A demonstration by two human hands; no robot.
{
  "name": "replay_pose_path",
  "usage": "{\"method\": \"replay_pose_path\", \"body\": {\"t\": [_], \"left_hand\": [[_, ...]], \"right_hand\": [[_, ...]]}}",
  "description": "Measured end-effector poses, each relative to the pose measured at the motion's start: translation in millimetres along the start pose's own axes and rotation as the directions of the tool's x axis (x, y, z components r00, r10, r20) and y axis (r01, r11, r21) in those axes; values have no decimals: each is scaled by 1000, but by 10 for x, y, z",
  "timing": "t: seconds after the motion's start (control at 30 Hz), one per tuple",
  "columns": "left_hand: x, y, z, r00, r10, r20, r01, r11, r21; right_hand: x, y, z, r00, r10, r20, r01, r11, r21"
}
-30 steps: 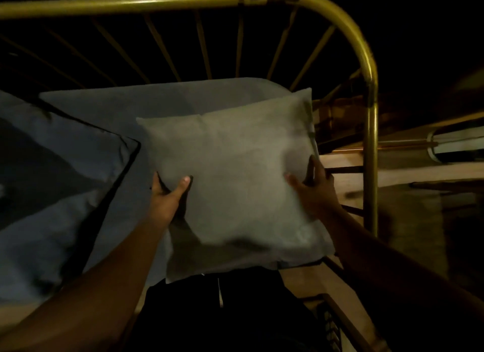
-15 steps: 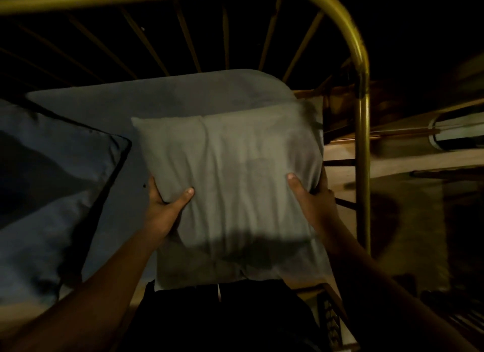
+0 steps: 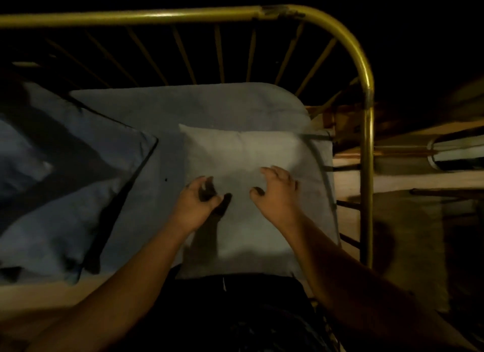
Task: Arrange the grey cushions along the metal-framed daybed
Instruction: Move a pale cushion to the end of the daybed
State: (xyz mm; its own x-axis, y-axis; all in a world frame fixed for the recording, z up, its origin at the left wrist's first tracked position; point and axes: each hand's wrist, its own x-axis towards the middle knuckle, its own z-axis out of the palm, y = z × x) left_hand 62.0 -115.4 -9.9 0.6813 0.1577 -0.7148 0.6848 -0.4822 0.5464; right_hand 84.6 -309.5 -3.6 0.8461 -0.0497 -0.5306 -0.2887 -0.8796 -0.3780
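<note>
A light grey square cushion [image 3: 251, 155] lies flat at the right end of the daybed, close to the brass metal frame [image 3: 368, 142]. It rests on a larger grey cushion [image 3: 183, 107] that reaches back to the frame's bars. My left hand [image 3: 196, 202] and my right hand [image 3: 277, 191] hover over the middle of the small cushion, fingers curled and apart, holding nothing. A blue-grey cushion [image 3: 65, 199] with dark piping lies to the left.
The frame's curved top rail [image 3: 183, 16] and thin spokes run along the back. Right of the frame are wooden slats [image 3: 419, 178] and a dim floor. A dark garment [image 3: 235, 312] is at the bottom centre.
Both hands held the small grey cushion upright by its sides; it now lies flat on the daybed and both hands have let go and moved over its middle.
</note>
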Motion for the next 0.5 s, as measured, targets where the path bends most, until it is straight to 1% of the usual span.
{"method": "replay_pose_path", "body": {"t": [0.07, 0.13, 0.2, 0.3, 0.4, 0.47, 0.5], "left_hand": [[-132, 120, -322, 996, 82, -33, -83, 996, -27], [-258, 145, -769, 979, 170, -109, -170, 985, 12], [-404, 117, -1266, 950, 260, -171, -257, 966, 43], [-611, -28, -2053, 895, 348, -278, -342, 937, 72], [-706, -231, -2793, 836, 394, -382, -390, 916, 91], [-733, -393, -3231, 810, 385, -442, -382, 919, 101], [-741, -487, -3442, 794, 378, -476, -377, 921, 102]], "right_hand": [[-20, -445, -3, 996, -90, 6, 90, 993, 71], [-62, -920, 12, 982, -187, -19, 188, 977, 105], [-119, -1398, 7, 963, -268, -21, 268, 955, 128], [-171, -2168, 2, 919, -392, -54, 395, 908, 138], [-242, -2971, 72, 889, -455, -57, 458, 882, 112], [-292, -3479, 202, 856, -511, -86, 518, 845, 131], [-325, -3732, 279, 844, -533, -58, 536, 832, 146]]}}
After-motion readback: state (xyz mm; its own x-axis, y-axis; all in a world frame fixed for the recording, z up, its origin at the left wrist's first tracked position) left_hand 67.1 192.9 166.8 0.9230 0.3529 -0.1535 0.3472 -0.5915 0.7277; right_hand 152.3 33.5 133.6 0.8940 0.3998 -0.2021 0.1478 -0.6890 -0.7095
